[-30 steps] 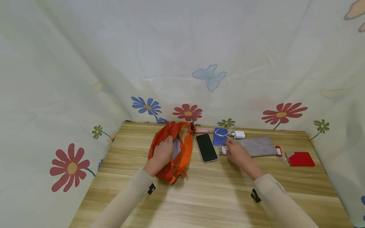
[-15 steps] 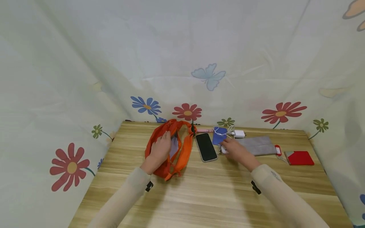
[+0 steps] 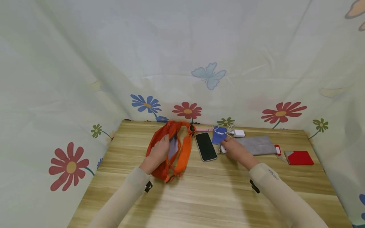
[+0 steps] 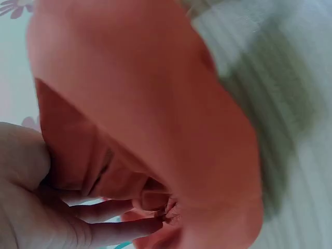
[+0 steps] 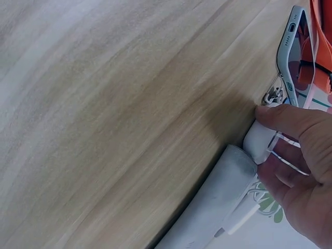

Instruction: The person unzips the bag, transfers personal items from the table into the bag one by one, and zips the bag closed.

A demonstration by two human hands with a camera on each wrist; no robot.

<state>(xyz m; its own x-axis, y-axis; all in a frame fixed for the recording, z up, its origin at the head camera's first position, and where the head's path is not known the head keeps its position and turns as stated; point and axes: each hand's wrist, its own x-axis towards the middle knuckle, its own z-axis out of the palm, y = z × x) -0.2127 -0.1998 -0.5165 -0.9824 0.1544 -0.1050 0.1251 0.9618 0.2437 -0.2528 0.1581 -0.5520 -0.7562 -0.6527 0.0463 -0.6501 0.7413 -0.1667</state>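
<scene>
One orange-red fabric bag [image 4: 166,114]: unzipped; its mouth could sag closed if the left grip [image 3: 158,153], holding its fabric, slackens.
Grey flat fabric pouch [image 3: 258,145]: at the right grip's [image 3: 237,150] three o'clock; a wide sweep might drag it.
Black-screened rectangular smartphone [image 3: 206,147]: bag's three o'clock; a low carry could knock it.
Small rounded white case [image 5: 258,139]: phone's three o'clock, pinched by the right grip; loose pressure may let it slip.

Pale flower-printed sheeting [image 3: 159,44] lines a wood-grained table [image 3: 205,202].

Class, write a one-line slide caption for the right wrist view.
The right hand grips a small white case between a phone and a gray pouch.
</scene>
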